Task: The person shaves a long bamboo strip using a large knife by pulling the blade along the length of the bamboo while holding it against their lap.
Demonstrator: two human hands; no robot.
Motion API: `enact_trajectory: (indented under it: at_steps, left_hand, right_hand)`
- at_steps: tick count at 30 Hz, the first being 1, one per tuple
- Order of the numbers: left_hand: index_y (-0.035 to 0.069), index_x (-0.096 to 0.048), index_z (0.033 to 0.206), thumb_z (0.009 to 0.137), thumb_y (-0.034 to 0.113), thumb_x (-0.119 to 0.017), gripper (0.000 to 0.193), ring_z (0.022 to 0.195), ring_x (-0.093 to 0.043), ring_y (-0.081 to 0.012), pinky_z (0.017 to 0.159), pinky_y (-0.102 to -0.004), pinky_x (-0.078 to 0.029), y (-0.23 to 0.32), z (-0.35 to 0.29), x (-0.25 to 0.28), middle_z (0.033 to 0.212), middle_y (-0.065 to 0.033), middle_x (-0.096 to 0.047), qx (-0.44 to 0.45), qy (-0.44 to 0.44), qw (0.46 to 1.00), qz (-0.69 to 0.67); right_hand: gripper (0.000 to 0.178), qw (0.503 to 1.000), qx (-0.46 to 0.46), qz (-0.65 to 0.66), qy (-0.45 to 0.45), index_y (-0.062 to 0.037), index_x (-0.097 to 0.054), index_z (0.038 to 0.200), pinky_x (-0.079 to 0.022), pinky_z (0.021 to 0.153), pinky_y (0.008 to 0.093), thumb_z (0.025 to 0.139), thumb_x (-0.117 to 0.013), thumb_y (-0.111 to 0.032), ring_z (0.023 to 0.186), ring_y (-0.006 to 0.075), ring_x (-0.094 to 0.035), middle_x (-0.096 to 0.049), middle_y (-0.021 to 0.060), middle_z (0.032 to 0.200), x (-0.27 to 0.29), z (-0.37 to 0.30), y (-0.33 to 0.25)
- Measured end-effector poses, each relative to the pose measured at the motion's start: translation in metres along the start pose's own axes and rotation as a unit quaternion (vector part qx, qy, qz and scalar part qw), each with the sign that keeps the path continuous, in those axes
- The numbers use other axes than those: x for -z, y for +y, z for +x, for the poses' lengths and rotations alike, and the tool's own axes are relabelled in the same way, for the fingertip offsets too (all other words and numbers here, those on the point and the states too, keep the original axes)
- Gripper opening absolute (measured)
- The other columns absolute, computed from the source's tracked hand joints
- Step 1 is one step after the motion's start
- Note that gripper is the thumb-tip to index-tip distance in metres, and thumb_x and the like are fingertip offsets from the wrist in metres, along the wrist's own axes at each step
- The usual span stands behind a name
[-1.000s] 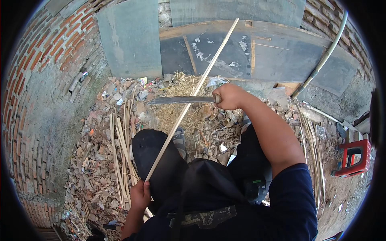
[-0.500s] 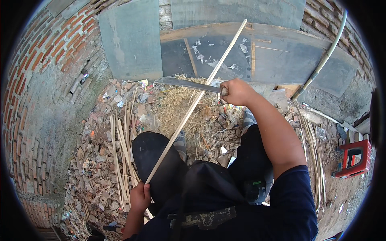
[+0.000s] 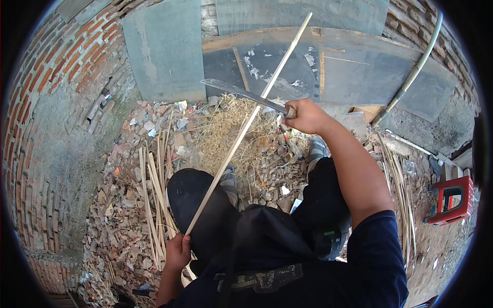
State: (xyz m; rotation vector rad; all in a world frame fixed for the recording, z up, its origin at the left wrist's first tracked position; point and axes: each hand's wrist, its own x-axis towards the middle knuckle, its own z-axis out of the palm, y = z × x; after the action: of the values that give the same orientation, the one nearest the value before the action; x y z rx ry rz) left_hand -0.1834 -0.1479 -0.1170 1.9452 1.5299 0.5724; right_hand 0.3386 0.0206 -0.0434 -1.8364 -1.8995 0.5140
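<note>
My left hand [image 3: 177, 252] is closed around the lower end of a long pale bamboo strip [image 3: 232, 150], beside my left knee. The strip slants up and away to the right, across my thigh and out in front of me. In my right hand [image 3: 304, 116] is the handle of a machete [image 3: 245, 94], its long blade pointing left and crossing the strip beyond its middle. Whether the edge touches the strip cannot be made out. Pale shavings [image 3: 232, 126] lie heaped on the ground below the blade.
Bamboo strips [image 3: 149, 200] lie in a bundle by my left leg, others [image 3: 399, 192] on the right. A red plastic stool [image 3: 452, 201] stands far right. Ahead, grey boards [image 3: 164, 56] lean on the wall, with a pole [image 3: 411, 77]. Rubble [image 3: 120, 215] covers the ground; brick wall [image 3: 46, 128] at left.
The machete blade has tilted, its tip rising. The strip's far end has moved slightly up and left, while my left hand keeps its hold near the knee.
</note>
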Motion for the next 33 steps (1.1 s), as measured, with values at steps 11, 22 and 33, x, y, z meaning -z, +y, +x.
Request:
enact_trajectory:
  at_steps: [11, 22, 33]
  left_hand:
    - [0.000, -0.051, 0.074, 0.104, 0.034, -0.051, 0.046, 0.052, -0.056, -0.0352, 0.052, -0.0419, -0.042, 0.007, -0.001, 0.003, 0.058, -0.0190, -0.053, 0.002, -0.004, 1.000, 0.026]
    - [-0.001, -0.052, 0.075, 0.105, 0.034, -0.051, 0.046, 0.052, -0.057, -0.0296, 0.053, -0.0399, -0.043, 0.001, 0.002, 0.002, 0.059, -0.0167, -0.056, 0.010, -0.014, 1.000, -0.001]
    - [-0.001, -0.058, 0.079, 0.106, 0.036, -0.048, 0.046, 0.057, -0.063, -0.0294, 0.056, -0.0397, -0.046, 0.002, 0.000, 0.012, 0.062, -0.0167, -0.058, 0.025, -0.038, 0.999, -0.014]
  right_hand:
    - [0.032, 0.996, -0.088, -0.001, 0.018, -0.0030, -0.070, 0.096, -0.054, 0.078, 0.0451, 0.080, -0.076, -0.030, 0.087, 0.0343, -0.070, -0.072, 0.0188, 0.088, 0.019, 0.010, 0.028]
    - [0.028, 0.984, 0.143, -0.065, -0.084, -0.0046, -0.067, 0.091, -0.050, 0.068, 0.0433, 0.079, -0.078, -0.027, 0.073, 0.0335, -0.066, -0.068, 0.0159, 0.077, 0.002, 0.001, -0.014]
    - [0.034, 0.992, 0.051, -0.072, -0.089, -0.0055, -0.070, 0.100, -0.054, 0.079, 0.0448, 0.076, -0.075, -0.030, 0.086, 0.0336, -0.070, -0.071, 0.0172, 0.086, -0.001, -0.004, -0.045]
